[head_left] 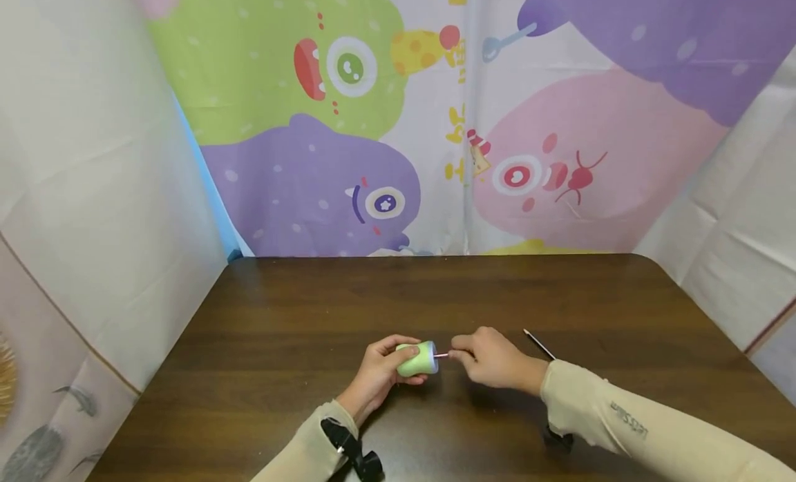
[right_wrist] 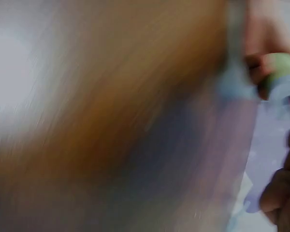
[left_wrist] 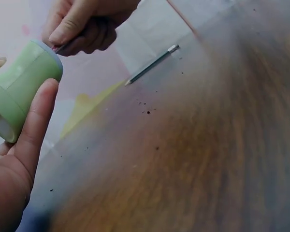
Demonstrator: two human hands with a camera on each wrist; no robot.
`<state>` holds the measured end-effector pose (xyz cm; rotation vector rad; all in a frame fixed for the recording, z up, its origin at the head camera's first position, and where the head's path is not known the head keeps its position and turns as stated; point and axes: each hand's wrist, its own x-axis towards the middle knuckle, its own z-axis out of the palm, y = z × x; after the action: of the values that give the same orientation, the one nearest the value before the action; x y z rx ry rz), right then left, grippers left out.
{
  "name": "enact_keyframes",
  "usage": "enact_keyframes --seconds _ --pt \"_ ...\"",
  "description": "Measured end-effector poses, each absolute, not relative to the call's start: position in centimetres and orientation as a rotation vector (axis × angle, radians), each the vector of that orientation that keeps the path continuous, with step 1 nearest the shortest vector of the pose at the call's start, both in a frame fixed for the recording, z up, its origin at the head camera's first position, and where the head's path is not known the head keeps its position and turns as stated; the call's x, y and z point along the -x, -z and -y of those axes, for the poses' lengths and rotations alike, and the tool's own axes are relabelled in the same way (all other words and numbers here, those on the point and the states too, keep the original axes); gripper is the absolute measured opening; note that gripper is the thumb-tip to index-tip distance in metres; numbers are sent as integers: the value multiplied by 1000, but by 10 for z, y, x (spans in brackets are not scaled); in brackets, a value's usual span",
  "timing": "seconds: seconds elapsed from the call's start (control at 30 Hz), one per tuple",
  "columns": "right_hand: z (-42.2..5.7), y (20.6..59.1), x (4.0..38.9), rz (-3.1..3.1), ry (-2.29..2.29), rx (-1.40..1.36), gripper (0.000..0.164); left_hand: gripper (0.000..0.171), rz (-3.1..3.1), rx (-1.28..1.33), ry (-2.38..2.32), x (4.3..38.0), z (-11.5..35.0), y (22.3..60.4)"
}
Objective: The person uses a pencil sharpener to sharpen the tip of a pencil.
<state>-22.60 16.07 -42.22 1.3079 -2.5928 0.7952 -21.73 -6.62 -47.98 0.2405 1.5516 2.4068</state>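
Note:
In the head view my left hand [head_left: 381, 371] grips a light green pencil sharpener [head_left: 415, 360], cup-shaped with a pale blue end, fingers and thumb around its sides. The blue end faces right. My right hand [head_left: 494, 358] pinches a thin pink pencil [head_left: 441, 355], which goes into that end; its far tip is hidden inside, its other end in the fist. In the left wrist view the sharpener [left_wrist: 24, 84] tilts up toward the right hand [left_wrist: 89, 24]. The right wrist view is blurred, with the sharpener [right_wrist: 282, 67] at its right edge.
Another pencil [head_left: 538, 344] lies on the dark wooden table [head_left: 373, 295], just beyond the right wrist. Small dark specks [left_wrist: 148, 112] dot the tabletop in the left wrist view. A cartoon-print curtain [head_left: 435, 213] hangs behind the table.

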Motion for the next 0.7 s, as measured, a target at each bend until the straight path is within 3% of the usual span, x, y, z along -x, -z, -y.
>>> enact_keyframes --seconds 0.2,0.37,0.43,0.5,0.6,0.7 --pt "-151 404 223 3095 -1714 -658 35 13 -1545 -214 -2429 218 68 480" --pt "-157 397 231 3338 -2340 -206 37 39 -1565 -330 -2386 215 68 480" --pt "-161 395 231 3384 -2292 -296 37 40 -1576 -366 -2362 214 67 480" --pt "-164 394 227 3358 -2016 -591 36 38 -1581 -371 -2357 215 67 479" --pt "-167 394 218 3149 -1273 -1084 25 36 -1580 -348 -2360 215 66 478" --pt "-169 398 212 2762 -587 -1337 14 31 -1568 -319 -2356 216 66 476"
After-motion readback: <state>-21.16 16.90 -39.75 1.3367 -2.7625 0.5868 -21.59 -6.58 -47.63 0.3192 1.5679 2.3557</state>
